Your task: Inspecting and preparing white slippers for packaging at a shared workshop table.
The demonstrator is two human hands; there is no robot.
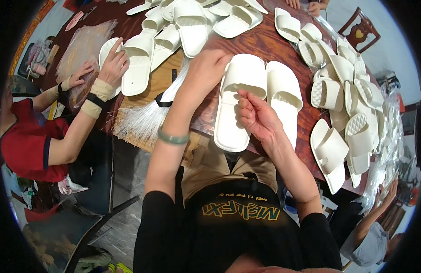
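Observation:
A pair of white slippers lies side by side on the wooden table before me, toes pointing away: the left slipper (233, 129) and the right slipper (285, 107). My left hand (209, 68) is closed beside the left slipper's toe, a green bangle on its wrist; its fingertips are partly hidden, so what they hold cannot be made out. Above the left slipper's insole, just behind the strap, my right hand (261, 117) is closed with thumb and finger pinched together. Anything in that pinch is too small to name. Left of my left forearm lies a bundle of thin white plastic strands (144, 118) with a black band.
White slippers (192, 27) are heaped at the far side, more slippers (349, 95) at right beside clear plastic wrapping (388, 150). At left, a co-worker's hand (112, 66) touches a slipper near clear bags (83, 50). Other people's hands show far back and at right.

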